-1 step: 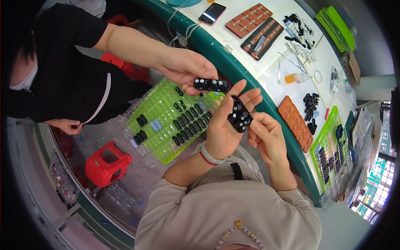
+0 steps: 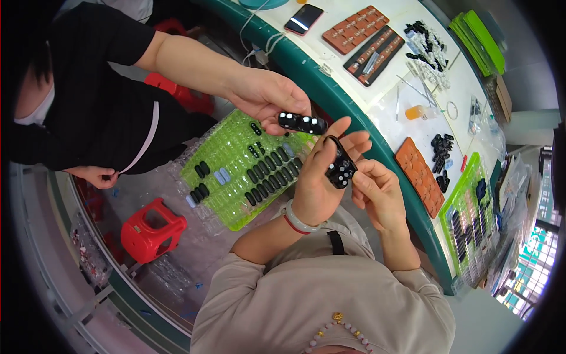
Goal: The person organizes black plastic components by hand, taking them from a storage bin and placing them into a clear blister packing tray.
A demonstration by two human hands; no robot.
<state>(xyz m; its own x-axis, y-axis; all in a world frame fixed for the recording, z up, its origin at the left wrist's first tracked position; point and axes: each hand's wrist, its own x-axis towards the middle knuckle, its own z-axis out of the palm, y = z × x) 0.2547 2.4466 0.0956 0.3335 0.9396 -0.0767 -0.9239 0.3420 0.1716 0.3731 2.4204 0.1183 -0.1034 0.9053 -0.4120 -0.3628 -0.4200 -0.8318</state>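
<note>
Two black pieces, or one wide one, with rounded ends and pale round dots [image 2: 339, 166] lie at the fingers of my left hand [image 2: 312, 192]. The left thumb presses on them while the other fingers stretch out behind. My right hand [image 2: 380, 192] pinches their lower right edge between thumb and fingers. Just up and left of my left fingers, another person's hand [image 2: 268, 97] holds out a black rounded piece with white dots [image 2: 300, 123]. Its far end comes close to my left fingers; whether they touch, I cannot tell.
Below the hands, a green tray [image 2: 236, 221] carries rows of black oblong pieces. A red stool [image 2: 153, 230] stands left. On the green-edged white table [image 2: 377, 112] lie brown slotted blocks [image 2: 420, 177], a phone [image 2: 303, 19], small black parts [image 2: 442, 154] and an orange bottle [image 2: 414, 112].
The dotted black pieces between my hands have turned slightly, showing a narrower face. The other person's hand has shifted a little to the right with its piece.
</note>
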